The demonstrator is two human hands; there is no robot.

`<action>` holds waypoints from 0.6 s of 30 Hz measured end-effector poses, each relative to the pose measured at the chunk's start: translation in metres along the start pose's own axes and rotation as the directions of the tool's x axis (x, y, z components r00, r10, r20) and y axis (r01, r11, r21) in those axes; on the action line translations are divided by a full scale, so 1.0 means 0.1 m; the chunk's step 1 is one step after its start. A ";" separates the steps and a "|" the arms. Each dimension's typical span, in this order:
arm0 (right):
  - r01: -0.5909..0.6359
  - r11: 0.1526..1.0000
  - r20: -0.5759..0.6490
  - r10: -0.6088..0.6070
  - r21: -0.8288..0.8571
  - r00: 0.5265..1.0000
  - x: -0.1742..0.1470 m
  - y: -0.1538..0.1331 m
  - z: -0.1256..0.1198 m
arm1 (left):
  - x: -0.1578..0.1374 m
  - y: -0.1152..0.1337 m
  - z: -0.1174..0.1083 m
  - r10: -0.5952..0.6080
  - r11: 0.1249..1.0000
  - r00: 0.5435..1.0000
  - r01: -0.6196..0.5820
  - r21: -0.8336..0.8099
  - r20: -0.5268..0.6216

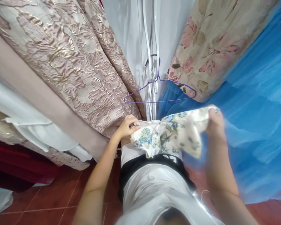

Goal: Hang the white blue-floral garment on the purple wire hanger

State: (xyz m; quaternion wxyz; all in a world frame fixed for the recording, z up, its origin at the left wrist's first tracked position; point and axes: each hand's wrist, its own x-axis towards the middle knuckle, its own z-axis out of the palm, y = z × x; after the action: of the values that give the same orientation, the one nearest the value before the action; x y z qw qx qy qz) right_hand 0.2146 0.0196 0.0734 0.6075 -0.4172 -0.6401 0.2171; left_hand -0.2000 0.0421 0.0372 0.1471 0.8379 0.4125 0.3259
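Note:
A white floral garment (173, 131) with blue and yellow flowers is stretched between my two hands, in front of my waist. At its left end, my left hand (128, 126) pinches the upper edge between thumb and fingers. My right hand (215, 123) is closed on the far right corner, a little blurred. Loose folds of the cloth hang down from the middle and right. Just beyond the garment a thin purple hanger (165, 101) hangs with nothing on it, in front of white straps (152, 40).
Pink-gold brocade dresses (67, 59) hang on the left, beside white and dark red garments (16, 159). To the right hang a beige floral dress (208, 47) and a wide blue tulle skirt (255, 125). Red tiles (58, 193) cover the floor.

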 end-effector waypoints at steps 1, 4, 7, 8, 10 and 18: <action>-0.005 1.000 -0.008 0.005 0.025 1.000 0.07 -0.01 0.08 | -0.02 -0.03 -0.11 -0.013 1.000 0.999 0.014 0.017 -0.048; 0.068 0.998 0.081 -0.068 0.003 0.994 0.30 -0.03 0.40 | 0.00 -0.23 -0.43 0.008 0.993 0.986 0.011 0.114 -0.166; 0.178 0.981 0.265 -0.153 -0.071 0.952 0.52 0.04 0.71 | 0.14 -0.48 -0.67 -0.001 0.970 0.972 0.058 0.235 -0.235; 0.193 0.977 0.315 -0.156 -0.088 0.936 0.57 0.09 0.80 | 0.20 -0.54 -0.72 -0.016 0.966 0.971 0.076 0.247 -0.237; 0.200 0.973 0.381 -0.143 -0.114 0.913 0.61 0.17 0.92 | 0.31 -0.60 -0.78 -0.045 0.968 0.973 0.098 0.230 -0.225; 0.254 0.958 0.385 -0.185 -0.136 0.904 0.43 0.14 0.90 | 0.47 -0.26 -0.83 -0.086 0.996 0.944 0.085 -0.018 -0.318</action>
State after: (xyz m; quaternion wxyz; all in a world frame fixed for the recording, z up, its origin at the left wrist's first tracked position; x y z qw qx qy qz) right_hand 0.1356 0.0823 0.0731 0.4565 -0.3480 -0.8028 0.1616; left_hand -0.2497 0.0937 0.1050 0.0944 0.7554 0.4659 0.4510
